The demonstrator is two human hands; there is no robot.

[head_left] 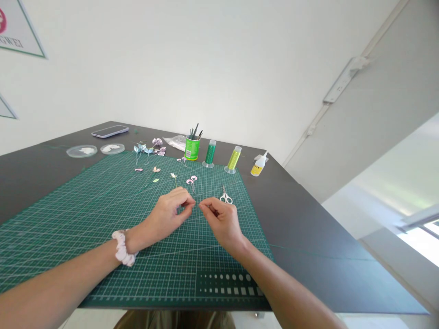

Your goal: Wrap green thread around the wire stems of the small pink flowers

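My left hand (174, 208) and my right hand (222, 219) hover over the green cutting mat (103, 219), fingertips almost meeting. Thumb and forefinger are pinched on each side; whatever lies between them, perhaps a fine thread, is too small to make out. Just beyond the right hand lie small white-handled scissors (226, 198). Past the left hand are a pale flower on a green stem (173, 176), two pink-rimmed petals on wires (192, 181), a peach flower (156, 169) and a small green leaf (155, 180).
Spools of dark green thread (211, 154) and yellow-green thread (234, 159) stand by a green tool can (192, 148). A glue bottle (259, 165) is at right. Blue flowers (143, 150), mauve flowers (159, 150), shallow dishes (72, 151) and a phone (110, 131) lie farther back left.
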